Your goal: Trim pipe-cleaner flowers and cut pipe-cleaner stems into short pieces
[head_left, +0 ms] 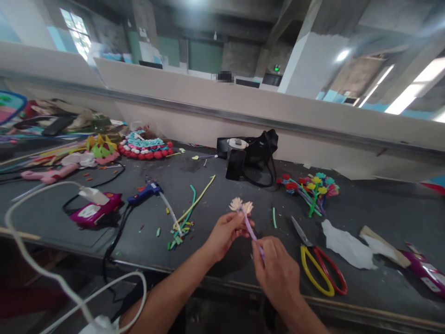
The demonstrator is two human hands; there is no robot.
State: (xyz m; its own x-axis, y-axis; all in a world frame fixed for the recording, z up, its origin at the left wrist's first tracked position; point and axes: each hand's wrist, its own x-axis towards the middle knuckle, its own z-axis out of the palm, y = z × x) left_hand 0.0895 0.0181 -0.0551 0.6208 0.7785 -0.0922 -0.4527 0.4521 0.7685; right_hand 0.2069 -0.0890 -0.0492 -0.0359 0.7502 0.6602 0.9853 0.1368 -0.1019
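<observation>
Cable (74, 297), left foreground; over the worktop (215, 197), left hand (226, 234) and right hand (278, 270) hold the flower (236, 204), fingers (271, 246) closed on its stem (249, 226). I judge it light, bendy, its petals (248, 207) crushable: grip the stem.

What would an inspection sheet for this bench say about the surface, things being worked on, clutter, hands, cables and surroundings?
Surface: dark tabletop, littered with small scraps.
Things in work: pale flowers on a purple stem.
Clutter: green and yellow scraps, blue glue gun, scissors, white sheet, bunch of colourful flowers.
Hands: left hand pinches the stem just below the flowers; right hand grips it lower down.
Cables: white cable loops from the magenta box; black cord trails from the glue gun.
Surroundings: pale partition behind, pillar beyond.
</observation>
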